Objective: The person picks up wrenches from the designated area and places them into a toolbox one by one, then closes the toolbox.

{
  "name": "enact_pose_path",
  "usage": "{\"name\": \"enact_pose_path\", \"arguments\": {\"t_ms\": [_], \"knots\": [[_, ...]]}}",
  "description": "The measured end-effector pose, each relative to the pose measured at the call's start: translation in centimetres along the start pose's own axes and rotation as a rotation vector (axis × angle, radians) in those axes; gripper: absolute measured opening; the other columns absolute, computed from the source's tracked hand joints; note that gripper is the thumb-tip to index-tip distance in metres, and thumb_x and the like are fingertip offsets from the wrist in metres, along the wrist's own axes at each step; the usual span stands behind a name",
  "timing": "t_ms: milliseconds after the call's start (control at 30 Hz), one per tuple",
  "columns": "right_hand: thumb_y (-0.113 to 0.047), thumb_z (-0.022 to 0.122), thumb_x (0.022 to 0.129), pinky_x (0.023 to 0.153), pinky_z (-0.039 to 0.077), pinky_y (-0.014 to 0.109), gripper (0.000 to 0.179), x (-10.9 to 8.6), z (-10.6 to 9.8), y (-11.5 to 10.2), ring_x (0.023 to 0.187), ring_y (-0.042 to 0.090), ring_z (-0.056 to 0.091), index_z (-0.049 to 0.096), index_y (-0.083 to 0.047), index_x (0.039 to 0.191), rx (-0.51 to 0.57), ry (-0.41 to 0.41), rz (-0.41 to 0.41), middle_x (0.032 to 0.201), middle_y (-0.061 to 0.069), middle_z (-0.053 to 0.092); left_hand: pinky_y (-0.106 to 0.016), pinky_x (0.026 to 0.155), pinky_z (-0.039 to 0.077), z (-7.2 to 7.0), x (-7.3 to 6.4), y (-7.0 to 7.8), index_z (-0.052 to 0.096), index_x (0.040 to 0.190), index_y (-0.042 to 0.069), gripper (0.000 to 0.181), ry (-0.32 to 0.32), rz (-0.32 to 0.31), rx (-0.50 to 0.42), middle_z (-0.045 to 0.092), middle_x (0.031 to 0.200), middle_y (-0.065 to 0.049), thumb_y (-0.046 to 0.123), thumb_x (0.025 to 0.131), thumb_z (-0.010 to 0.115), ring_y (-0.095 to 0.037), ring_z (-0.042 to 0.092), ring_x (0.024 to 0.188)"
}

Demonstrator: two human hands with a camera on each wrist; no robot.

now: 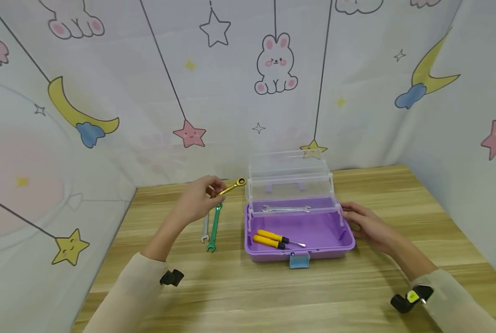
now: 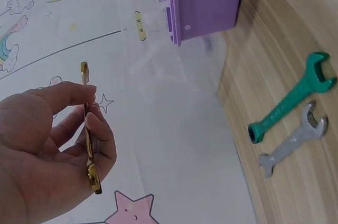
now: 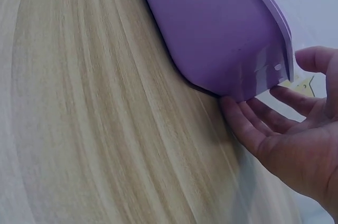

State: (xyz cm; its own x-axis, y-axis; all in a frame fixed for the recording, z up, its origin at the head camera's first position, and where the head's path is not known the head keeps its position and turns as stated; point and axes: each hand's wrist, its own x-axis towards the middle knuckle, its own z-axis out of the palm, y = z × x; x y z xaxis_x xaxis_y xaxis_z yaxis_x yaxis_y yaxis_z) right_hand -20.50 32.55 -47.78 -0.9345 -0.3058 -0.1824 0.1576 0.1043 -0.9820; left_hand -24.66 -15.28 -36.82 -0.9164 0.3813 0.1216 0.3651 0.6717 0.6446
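My left hand (image 1: 200, 199) pinches a gold ratcheting wrench (image 1: 233, 186) between thumb and fingers, raised above the table left of the toolbox. In the left wrist view the same wrench (image 2: 88, 139) runs along the curled fingers. A green wrench (image 1: 215, 229) and a silver wrench (image 1: 205, 230) lie side by side below that hand. My right hand (image 1: 366, 226) rests its fingertips against the right end of the purple toolbox (image 1: 299, 253), its fingers loosely bent. Inside the box are two yellow-handled screwdrivers (image 1: 268, 241) and a silver open-end wrench (image 1: 286, 209).
The toolbox's clear lid (image 1: 289, 163) stands raised at the back, with translucent trays on hinged arms. A blue latch (image 1: 299, 261) hangs at the box's front. Printed cloth (image 1: 231, 92) rises behind the wooden table (image 1: 248, 296).
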Motion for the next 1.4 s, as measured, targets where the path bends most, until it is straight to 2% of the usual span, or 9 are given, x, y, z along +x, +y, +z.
{"name": "enact_pose_path", "arguments": {"t_ms": [267,433,733,967,1133,1400], "knots": [[-0.028,0.053,0.113,0.097,0.056,0.034,0.06,-0.2,0.1,0.2,0.122,0.016,0.06,0.033,0.005,0.159,-0.013,-0.008,0.0,0.153,0.025,0.042,-0.035,0.078,0.057,2.1,1.9,1.9,0.07,0.115,0.006,0.018,-0.007,0.044,-0.026,0.069,0.106,-0.006,0.01,0.098,0.075,-0.023,0.067,0.095],[-0.023,0.057,0.11,0.098,0.055,0.032,0.062,-0.2,0.2,0.3,0.126,0.023,0.058,0.031,0.005,0.159,-0.048,-0.002,-0.005,0.157,0.034,0.036,-0.033,0.077,0.057,3.3,2.8,2.8,0.07,0.112,0.008,0.014,-0.027,0.06,-0.036,0.069,0.102,-0.004,0.012,0.099,0.076,-0.022,0.065,0.092],[-0.024,0.059,0.11,0.101,0.054,0.033,0.066,-0.4,0.1,0.4,0.136,0.036,0.051,0.029,0.004,0.161,-0.048,-0.019,0.0,0.16,0.034,0.033,-0.03,0.075,0.055,5.4,4.4,4.2,0.071,0.11,0.009,0.012,-0.085,0.099,-0.05,0.066,0.099,-0.004,0.013,0.1,0.075,-0.021,0.063,0.091],[-0.024,0.06,0.11,0.1,0.055,0.034,0.063,-0.2,-0.1,0.6,0.134,0.033,0.053,0.032,0.003,0.16,-0.043,-0.01,-0.006,0.159,0.033,0.036,-0.026,0.068,0.054,6.9,5.7,5.1,0.07,0.11,0.01,0.013,-0.116,0.142,-0.076,0.065,0.097,-0.003,0.013,0.099,0.076,-0.02,0.062,0.088],[-0.024,0.059,0.11,0.1,0.054,0.034,0.063,-0.2,-0.1,0.6,0.135,0.035,0.052,0.031,0.003,0.16,-0.047,-0.007,-0.005,0.16,0.033,0.035,-0.026,0.067,0.055,8.1,6.6,5.3,0.07,0.11,0.01,0.013,-0.129,0.174,-0.104,0.066,0.097,-0.002,0.013,0.099,0.076,-0.019,0.061,0.087],[-0.023,0.06,0.11,0.099,0.055,0.033,0.062,-0.4,0.1,0.5,0.132,0.031,0.054,0.033,0.003,0.159,-0.054,-0.004,-0.011,0.158,0.033,0.037,-0.024,0.067,0.053,9.6,7.4,5.9,0.071,0.111,0.01,0.014,-0.175,0.216,-0.149,0.065,0.098,-0.003,0.011,0.099,0.076,-0.019,0.061,0.087]]}}
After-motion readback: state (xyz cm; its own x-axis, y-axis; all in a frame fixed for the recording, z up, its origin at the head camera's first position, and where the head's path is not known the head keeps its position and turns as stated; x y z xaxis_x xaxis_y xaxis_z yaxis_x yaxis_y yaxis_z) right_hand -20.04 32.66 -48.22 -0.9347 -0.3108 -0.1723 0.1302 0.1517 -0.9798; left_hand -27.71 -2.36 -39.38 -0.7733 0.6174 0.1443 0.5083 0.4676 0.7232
